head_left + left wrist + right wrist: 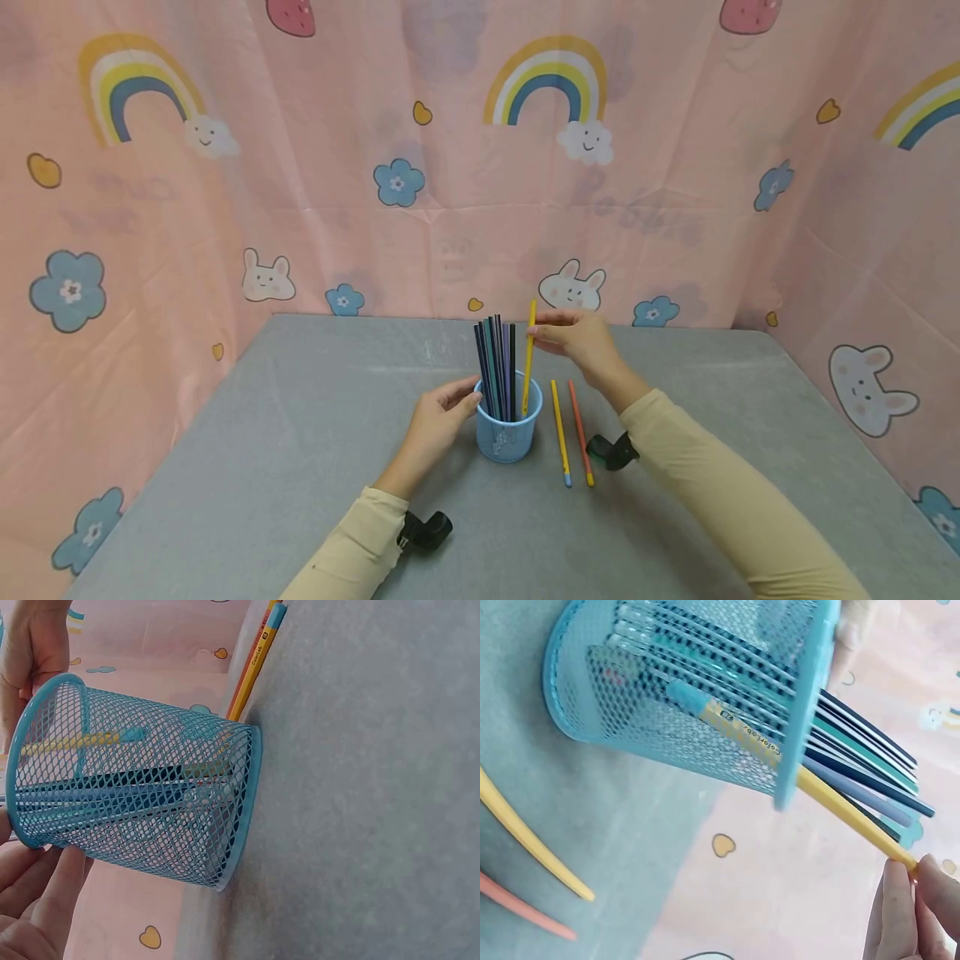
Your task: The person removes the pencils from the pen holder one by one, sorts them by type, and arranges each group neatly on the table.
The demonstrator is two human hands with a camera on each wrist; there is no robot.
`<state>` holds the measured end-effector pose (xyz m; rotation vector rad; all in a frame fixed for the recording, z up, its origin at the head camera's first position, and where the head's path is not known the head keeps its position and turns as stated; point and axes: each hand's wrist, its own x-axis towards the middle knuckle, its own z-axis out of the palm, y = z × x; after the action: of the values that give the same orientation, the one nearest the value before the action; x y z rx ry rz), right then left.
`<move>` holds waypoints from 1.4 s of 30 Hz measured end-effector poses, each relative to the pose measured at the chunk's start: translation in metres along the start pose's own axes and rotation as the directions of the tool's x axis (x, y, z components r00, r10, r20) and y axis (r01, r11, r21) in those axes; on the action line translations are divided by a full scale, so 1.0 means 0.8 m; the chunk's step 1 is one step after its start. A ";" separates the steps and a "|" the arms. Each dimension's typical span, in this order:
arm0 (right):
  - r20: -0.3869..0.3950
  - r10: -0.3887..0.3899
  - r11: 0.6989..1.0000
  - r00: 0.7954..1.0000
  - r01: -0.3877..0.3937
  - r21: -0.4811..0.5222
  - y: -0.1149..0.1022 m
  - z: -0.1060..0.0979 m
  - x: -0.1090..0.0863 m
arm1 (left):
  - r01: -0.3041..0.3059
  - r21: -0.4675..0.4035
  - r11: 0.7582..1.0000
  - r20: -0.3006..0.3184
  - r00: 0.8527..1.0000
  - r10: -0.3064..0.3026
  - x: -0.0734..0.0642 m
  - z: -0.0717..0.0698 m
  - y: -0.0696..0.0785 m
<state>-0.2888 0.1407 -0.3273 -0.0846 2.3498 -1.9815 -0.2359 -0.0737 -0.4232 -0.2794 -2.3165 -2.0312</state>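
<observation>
A light-blue mesh pencil cup [504, 442] stands upright on the grey table, holding several dark, teal and purple pencils [497, 367]. My left hand [431, 425] grips its rim on the left side, thumb at the rim and fingers against the outer mesh. Above the cup's right side, my right hand [585, 343] pinches a yellow pencil [847, 811] near its upper end. Through the mesh, that pencil's blue lower end [133, 734] shows inside the cup, above its bottom.
Right of the cup, another yellow pencil [561, 435] with a blue end and an orange-red pencil [581, 433] lie side by side on the grey table [337, 400]. A pink printed curtain [427, 250] hangs behind the table.
</observation>
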 end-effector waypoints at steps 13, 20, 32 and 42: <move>-0.033 -0.017 1.000 0.999 0.017 0.012 -0.027 -0.022 -0.010 | 0.003 0.001 1.000 0.000 1.000 -0.003 -0.002 -0.001 -0.001; -0.029 -0.037 0.995 0.999 0.040 0.088 -0.042 -0.039 -0.016 | -0.007 0.002 1.000 0.007 1.000 0.007 -0.002 -0.003 -0.003; -0.051 -0.041 0.998 0.998 0.044 0.047 -0.041 -0.066 -0.022 | 0.001 0.006 1.000 0.002 1.000 -0.001 -0.002 -0.003 -0.003; -0.038 -0.010 1.000 0.999 0.009 -0.018 -0.026 -0.084 -0.024 | -0.003 0.006 1.000 0.002 1.000 0.003 -0.002 -0.001 -0.002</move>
<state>-0.2755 0.2048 -0.2949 -0.0597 2.3946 -1.9843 -0.2347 -0.0744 -0.4245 -0.2845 -2.3213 -2.0229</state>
